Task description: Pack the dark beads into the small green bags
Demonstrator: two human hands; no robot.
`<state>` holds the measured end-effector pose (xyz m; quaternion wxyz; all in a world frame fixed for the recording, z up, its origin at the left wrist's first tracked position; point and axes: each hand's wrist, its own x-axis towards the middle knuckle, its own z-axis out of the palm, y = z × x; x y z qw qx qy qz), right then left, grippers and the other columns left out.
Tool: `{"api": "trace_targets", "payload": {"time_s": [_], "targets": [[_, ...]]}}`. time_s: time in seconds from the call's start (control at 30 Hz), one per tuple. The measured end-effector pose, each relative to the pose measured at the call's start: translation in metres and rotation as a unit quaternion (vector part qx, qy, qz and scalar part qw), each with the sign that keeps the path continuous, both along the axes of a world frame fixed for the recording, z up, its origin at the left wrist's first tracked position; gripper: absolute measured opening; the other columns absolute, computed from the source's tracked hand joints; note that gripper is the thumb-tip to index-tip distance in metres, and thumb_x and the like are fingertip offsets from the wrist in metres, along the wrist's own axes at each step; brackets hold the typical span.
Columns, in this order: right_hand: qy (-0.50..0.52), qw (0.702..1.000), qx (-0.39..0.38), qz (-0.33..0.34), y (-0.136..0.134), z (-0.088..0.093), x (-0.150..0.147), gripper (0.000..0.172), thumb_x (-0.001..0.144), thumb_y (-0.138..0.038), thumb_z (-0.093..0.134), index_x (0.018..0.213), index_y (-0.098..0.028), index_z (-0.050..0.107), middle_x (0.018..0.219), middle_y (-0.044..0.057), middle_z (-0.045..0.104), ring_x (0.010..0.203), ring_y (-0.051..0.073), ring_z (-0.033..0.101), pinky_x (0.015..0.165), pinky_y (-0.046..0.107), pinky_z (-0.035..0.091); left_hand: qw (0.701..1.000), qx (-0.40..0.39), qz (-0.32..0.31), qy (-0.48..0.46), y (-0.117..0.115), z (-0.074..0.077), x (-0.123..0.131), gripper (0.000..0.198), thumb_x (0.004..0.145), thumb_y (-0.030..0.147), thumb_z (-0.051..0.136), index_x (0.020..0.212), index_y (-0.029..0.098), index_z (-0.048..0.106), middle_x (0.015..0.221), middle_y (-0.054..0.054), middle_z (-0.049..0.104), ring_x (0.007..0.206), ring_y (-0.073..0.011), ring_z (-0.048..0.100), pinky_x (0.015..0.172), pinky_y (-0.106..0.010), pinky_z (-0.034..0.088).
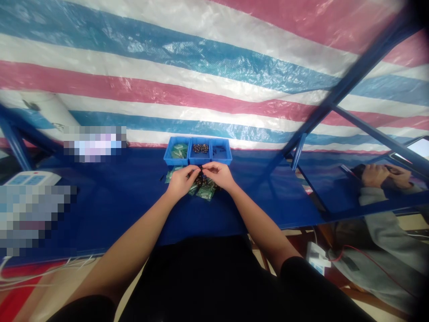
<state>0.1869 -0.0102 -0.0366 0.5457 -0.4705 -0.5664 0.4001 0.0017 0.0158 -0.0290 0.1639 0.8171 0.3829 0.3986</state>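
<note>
Both — left hand point(181, 180), right hand point(218, 174) — pinch small part point(201, 168).

The bare left forearm point(140, 232) and right forearm point(256, 221) reach forward and converge. The left hand point(180, 181) and right hand point(219, 174) sit close together, knuckles up, fingers curled inward, thumb and forefinger tips pinched and almost meeting between them.
</note>
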Motion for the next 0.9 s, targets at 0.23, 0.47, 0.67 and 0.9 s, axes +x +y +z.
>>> {"api": "trace_targets", "payload": {"time_s": [0.23,0.47,0.67,0.9], "targets": [[-0.003,1.0,-0.006,-0.011,0.0014,-0.0023,0.0,0.031,0.071,-0.04,0.072,0.093,-0.017,0.071,0.088,0.007,0.072,0.076,0.017,0.067,0.073,0.031,0.057,1.0,-0.01,0.006,-0.006,0.0016,-0.0036,0.0003,0.03,0.091,0.042,0.051,0.104,0.02,0.066,0.063,0.003,0.059,0.052,-0.0092,0.052,0.056,-0.02,0.041],[-0.008,1.0,-0.004,0.0,0.0016,-0.0048,0.0002,0.032,0.072,-0.04,0.071,0.095,-0.017,0.07,0.087,0.006,0.072,0.075,0.017,0.068,0.073,0.031,0.057,1.0,-0.011,0.013,0.003,0.0027,-0.006,0.0008,0.027,0.093,0.039,0.048,0.099,0.018,0.063,0.06,0.003,0.056,0.049,-0.0091,0.049,0.054,-0.02,0.038],[-0.016,1.0,0.009,-0.004,0.0019,-0.0071,-0.0008,0.031,0.072,-0.039,0.071,0.094,-0.017,0.071,0.092,0.007,0.072,0.077,0.017,0.068,0.076,0.031,0.056,1.0,-0.024,0.005,0.011,0.0014,-0.0044,0.0008,0.028,0.093,0.04,0.046,0.096,0.018,0.062,0.064,0.002,0.06,0.049,-0.0095,0.05,0.054,-0.021,0.039],[-0.018,1.0,0.008,-0.018,0.0021,-0.0055,0.0004,0.03,0.073,-0.039,0.071,0.094,-0.018,0.071,0.094,0.007,0.072,0.079,0.018,0.068,0.078,0.032,0.056,1.0,-0.028,-0.003,0.0,0.0021,-0.0053,0.0002,0.026,0.091,0.039,0.05,0.103,0.019,0.062,0.061,0.004,0.055,0.052,-0.0097,0.052,0.056,-0.02,0.04]]}}
